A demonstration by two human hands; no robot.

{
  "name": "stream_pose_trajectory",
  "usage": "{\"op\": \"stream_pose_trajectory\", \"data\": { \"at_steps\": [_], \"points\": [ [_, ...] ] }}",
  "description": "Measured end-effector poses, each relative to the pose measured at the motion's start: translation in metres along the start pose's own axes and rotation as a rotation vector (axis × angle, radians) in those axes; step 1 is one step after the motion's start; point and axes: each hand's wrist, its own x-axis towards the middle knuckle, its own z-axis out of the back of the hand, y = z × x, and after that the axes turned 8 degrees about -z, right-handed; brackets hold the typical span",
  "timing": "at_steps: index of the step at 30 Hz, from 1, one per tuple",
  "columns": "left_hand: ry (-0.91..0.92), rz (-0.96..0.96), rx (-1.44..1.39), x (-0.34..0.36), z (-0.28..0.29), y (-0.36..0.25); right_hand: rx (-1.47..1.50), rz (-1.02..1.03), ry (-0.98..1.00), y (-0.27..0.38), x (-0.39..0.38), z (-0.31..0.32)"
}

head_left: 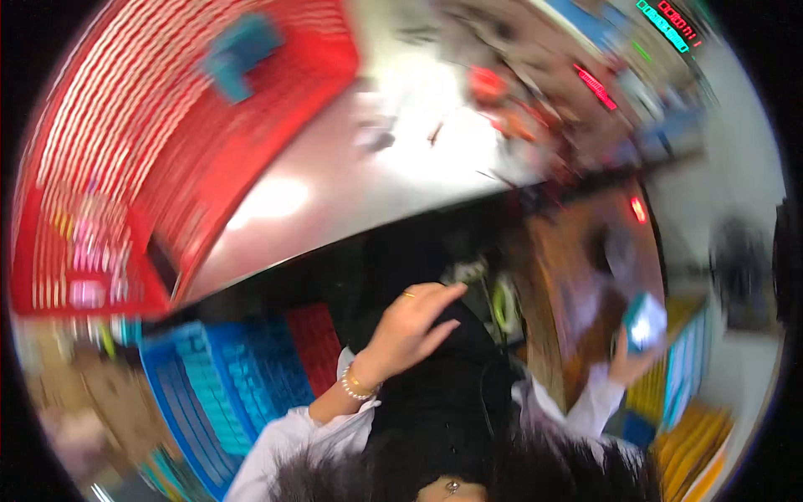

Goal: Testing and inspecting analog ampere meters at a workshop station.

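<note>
My left hand (pixel 414 330), with a ring and bracelets at the wrist, hovers over my dark lap below the worktable's edge, fingers loosely apart and holding nothing. Out to the right, my right hand (pixel 629 358) grips a small teal object with a bright white face (pixel 646 322), perhaps a phone; blur hides its detail. It is beside a brown wooden surface (pixel 569 284).
A red slatted crate (pixel 117 159) with a teal item (pixel 242 54) stands on the pale worktable (pixel 318 184). Machinery with red lit displays (pixel 595 88) is upper right. Blue crates (pixel 209 393) stand lower left, yellow crates (pixel 686 452) lower right, and a dark fan-like object (pixel 736 268) far right.
</note>
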Motion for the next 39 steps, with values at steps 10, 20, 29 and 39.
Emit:
{"op": "stream_pose_trajectory", "data": {
  "at_steps": [10,20,29,39],
  "points": [
    [-0.366,0.199,-0.238,-0.026,0.037,-0.003,0.830,0.081,1.000,0.256,-0.112,-0.115],
    [-0.529,0.255,0.145,-0.016,0.102,0.070,0.752,0.568,0.937,0.394,-0.184,-0.118],
    [-0.637,0.217,-0.200,-0.018,0.105,0.090,0.732,0.261,0.981,0.362,-0.181,-0.103],
    [-0.608,0.222,-0.074,-0.024,0.107,0.072,0.905,0.062,1.153,0.368,-0.185,-0.081]
  ]
}}
